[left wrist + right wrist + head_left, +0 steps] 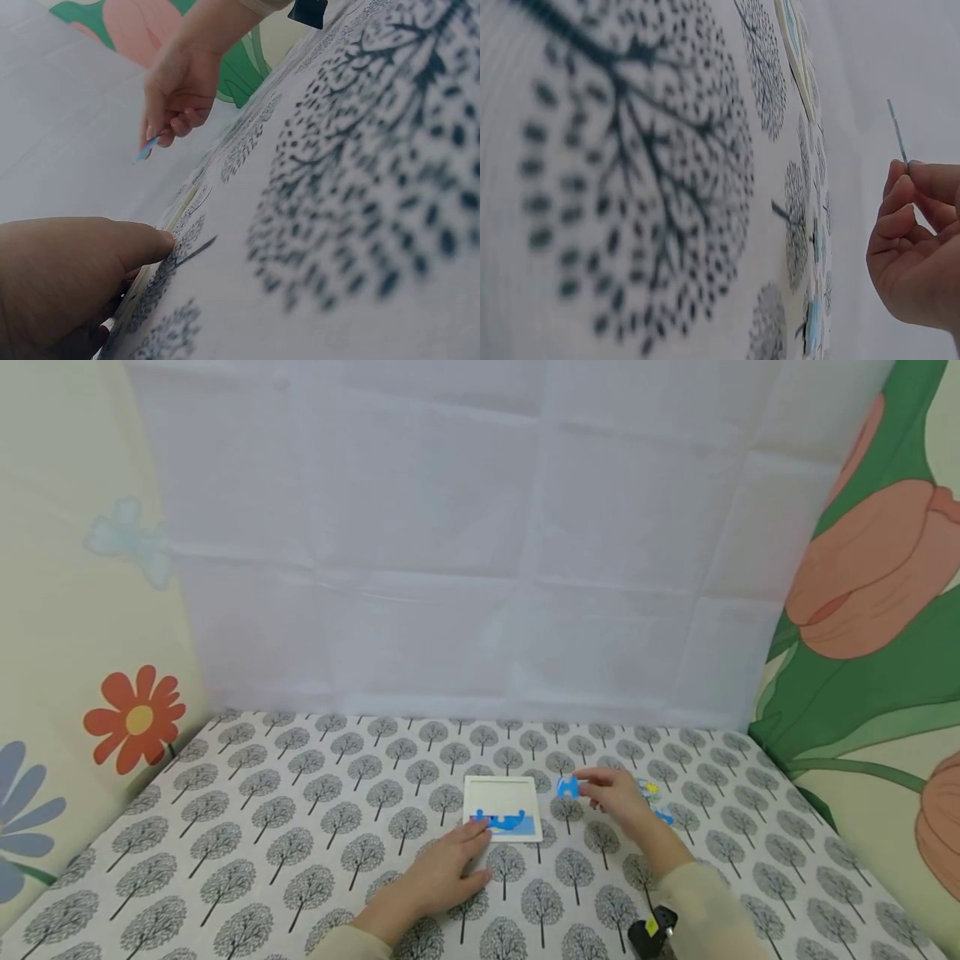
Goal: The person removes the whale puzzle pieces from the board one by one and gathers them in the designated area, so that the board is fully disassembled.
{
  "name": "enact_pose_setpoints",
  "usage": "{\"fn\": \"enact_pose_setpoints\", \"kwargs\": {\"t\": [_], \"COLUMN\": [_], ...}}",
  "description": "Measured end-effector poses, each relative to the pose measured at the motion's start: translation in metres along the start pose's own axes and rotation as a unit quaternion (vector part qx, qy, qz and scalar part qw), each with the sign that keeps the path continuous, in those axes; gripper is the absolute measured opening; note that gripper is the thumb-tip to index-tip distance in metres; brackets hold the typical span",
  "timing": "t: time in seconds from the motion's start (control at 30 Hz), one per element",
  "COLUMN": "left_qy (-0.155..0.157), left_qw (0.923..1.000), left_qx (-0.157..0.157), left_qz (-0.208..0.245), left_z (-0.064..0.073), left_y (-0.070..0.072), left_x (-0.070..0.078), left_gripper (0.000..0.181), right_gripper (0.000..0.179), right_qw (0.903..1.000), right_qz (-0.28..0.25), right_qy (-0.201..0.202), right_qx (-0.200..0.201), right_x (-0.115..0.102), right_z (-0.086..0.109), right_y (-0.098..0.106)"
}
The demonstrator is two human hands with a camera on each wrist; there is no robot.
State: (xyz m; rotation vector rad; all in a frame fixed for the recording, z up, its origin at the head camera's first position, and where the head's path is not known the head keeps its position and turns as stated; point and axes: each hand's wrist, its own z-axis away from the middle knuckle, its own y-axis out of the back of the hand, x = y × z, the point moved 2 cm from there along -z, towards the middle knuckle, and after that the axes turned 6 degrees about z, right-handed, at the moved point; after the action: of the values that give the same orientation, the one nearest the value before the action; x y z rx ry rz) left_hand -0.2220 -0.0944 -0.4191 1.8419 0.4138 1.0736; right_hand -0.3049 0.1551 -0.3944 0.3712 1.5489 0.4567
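Between thumb and fingers, my right hand (611, 793) pinches a flat blue jigsaw piece (567, 787), raised above the cloth to the right of a white puzzle tray (501, 780). Edge-on, the same piece (897, 131) appears as a thin strip in the right wrist view. Blue pieces (517, 823) fill the lower part of the tray, while its upper part shows bare white. My left hand (450, 870) rests at the tray's lower left corner, fingers extended over the edge and thumb spread out on the cloth.
Several loose puzzle pieces, among them a yellow and blue one (649, 788) and a blue one (663, 816), lie beyond my right wrist. A small black device (651, 933) is by the right sleeve. A white sheet (420, 568) hangs behind the tree-patterned tablecloth (300, 827).
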Motion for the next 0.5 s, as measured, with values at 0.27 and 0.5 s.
{"fn": "enact_pose_setpoints", "kwargs": {"t": [0.27,0.5], "left_qy": [0.004,0.005], "left_qw": [1.0000,0.9998], "left_qx": [-0.003,-0.005], "left_qz": [0.001,0.018], "left_z": [0.000,0.001], "left_y": [-0.002,0.002], "left_x": [0.001,0.003], "left_gripper": [0.054,0.053], "right_gripper": [0.024,0.024], "right_qw": [0.9994,0.9989], "right_qz": [0.009,0.008], "right_qy": [-0.034,-0.046], "right_qx": [0.006,-0.001], "right_x": [0.006,0.013], "right_z": [0.006,0.007], "right_y": [0.018,0.026]}}
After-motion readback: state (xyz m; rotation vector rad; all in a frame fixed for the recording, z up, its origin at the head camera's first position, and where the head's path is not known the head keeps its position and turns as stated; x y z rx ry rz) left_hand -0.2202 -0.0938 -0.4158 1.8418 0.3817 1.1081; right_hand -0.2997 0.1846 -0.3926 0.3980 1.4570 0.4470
